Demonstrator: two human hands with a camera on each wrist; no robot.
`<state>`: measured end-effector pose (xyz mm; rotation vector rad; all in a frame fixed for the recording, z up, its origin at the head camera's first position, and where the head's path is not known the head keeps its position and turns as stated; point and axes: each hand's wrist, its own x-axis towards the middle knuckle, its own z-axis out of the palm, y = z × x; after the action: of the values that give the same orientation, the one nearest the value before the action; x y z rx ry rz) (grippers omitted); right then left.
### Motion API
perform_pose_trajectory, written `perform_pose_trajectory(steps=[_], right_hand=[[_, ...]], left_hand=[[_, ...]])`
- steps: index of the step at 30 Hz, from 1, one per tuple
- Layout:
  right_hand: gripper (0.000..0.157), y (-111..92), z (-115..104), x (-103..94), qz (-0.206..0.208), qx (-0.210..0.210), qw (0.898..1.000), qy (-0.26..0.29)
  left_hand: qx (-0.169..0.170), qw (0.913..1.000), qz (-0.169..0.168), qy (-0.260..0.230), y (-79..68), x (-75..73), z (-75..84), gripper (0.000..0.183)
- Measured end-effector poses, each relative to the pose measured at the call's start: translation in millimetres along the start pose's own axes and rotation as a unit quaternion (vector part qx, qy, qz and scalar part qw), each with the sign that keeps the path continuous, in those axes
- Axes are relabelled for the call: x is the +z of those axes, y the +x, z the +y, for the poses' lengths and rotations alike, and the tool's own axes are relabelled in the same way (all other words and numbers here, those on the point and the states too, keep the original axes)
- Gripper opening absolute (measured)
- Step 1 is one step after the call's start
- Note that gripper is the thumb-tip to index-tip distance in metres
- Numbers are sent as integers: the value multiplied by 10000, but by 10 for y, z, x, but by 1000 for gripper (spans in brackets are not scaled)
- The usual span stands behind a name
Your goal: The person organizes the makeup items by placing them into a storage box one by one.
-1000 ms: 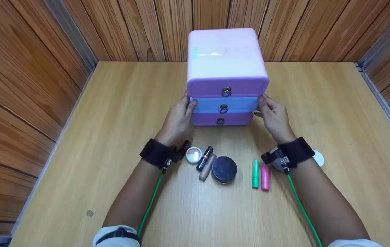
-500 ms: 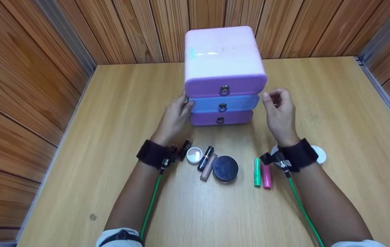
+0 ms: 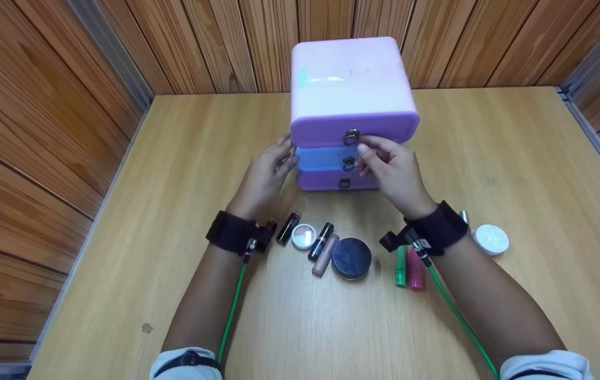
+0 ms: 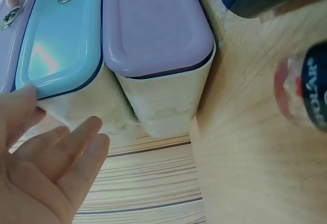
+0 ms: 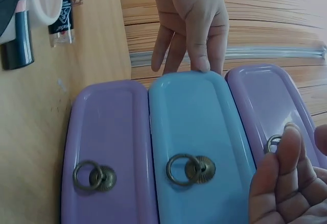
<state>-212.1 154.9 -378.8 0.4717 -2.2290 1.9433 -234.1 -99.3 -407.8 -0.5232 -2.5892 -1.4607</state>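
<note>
A drawer cabinet [image 3: 352,79] with a pale pink top stands at the back. Its top drawer [image 3: 321,132] and bottom drawer [image 3: 321,181] are purple; the middle drawer [image 3: 321,159] is blue. All three fronts carry ring pulls. My left hand [image 3: 262,179] is at the cabinet's left side, its thumb touching the blue drawer's edge and its other fingers loosely spread. In front of the cabinet is my right hand [image 3: 402,177], index finger and thumb close beside the top drawer's ring pull [image 5: 273,143]. The blue drawer's ring pull [image 5: 191,169] hangs free.
Cosmetics lie in front: a black tube [image 3: 289,228], a small white round pot [image 3: 304,236], a black lipstick tube [image 3: 321,241], a mauve tube [image 3: 325,255] and a dark round jar [image 3: 351,258]. Green [image 3: 400,267] and pink tubes [image 3: 416,270] and a white round container [image 3: 491,239] are rightward.
My right hand has left the cabinet's right side and moved left across its front to the top drawer's ring pull. My left hand stays at the left side, fingers looser.
</note>
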Motion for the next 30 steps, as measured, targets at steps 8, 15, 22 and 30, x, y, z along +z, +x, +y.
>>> perform_pose_trajectory(steps=[8,15,22,30], right_hand=[[25,75,-7,100,86,523,9942,939],[21,130,-12,140,132,745,9896,1221],[16,89,-20,106,158,630,9901,1242],[20,-46,-27,68,85,376,9969,688]], left_hand=[[9,9999,104,-93,-12,27,22,44],[-149,9989,69,-442,-10,51,-14,48],[-139,9993,16,-350,9,91,-16,49],[-177,9998,7,-130,12,105,5,49]])
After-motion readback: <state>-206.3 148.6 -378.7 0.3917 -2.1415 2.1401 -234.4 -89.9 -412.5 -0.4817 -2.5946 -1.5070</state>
